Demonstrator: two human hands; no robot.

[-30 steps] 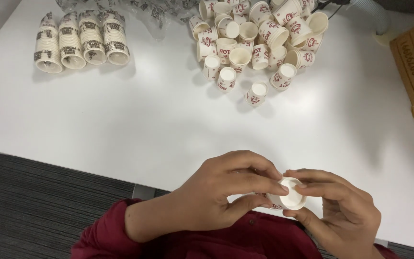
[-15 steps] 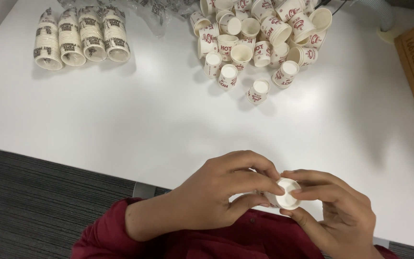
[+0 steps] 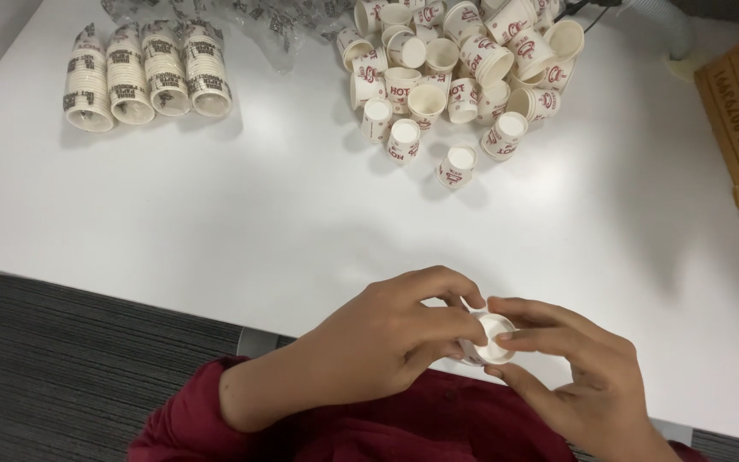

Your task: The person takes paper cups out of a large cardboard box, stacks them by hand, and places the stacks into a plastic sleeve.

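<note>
Little has moved since the earlier frames: both hands stay at the table's (image 3: 215, 222) near edge. Left hand (image 3: 387, 338) and right hand (image 3: 570, 372) pinch one small white paper cup (image 3: 491, 338) between fingertips, its pale round end facing up.

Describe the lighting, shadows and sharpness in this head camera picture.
Head view: even overhead light, with the white table bright but not glaring; soft short shadows lie beside the loose cups and the stacked cup rows; both hands, left and right, and the small cup between them look slightly soft; edges show no obvious bending.
</note>
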